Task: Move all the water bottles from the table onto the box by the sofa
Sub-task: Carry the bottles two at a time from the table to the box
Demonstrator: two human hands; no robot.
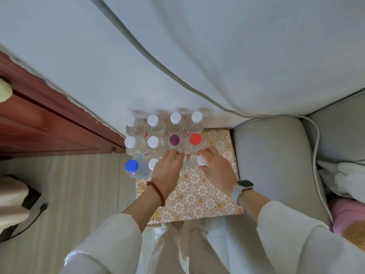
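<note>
Several clear water bottles stand in rows on a white-and-gold flower-patterned box beside a grey sofa. Most have white caps; one cap is purple, one red, one blue. My right hand grips a white-capped bottle by its neck in the front row. My left hand curls over the top of the bottle next to it, hiding its cap. Both bottles stand upright on the box.
A red-brown wooden door runs along the left, with the white wall behind the bottles. A white cable lies over the sofa arm. White cloth and a pink item sit at right. A black cable lies on the floor.
</note>
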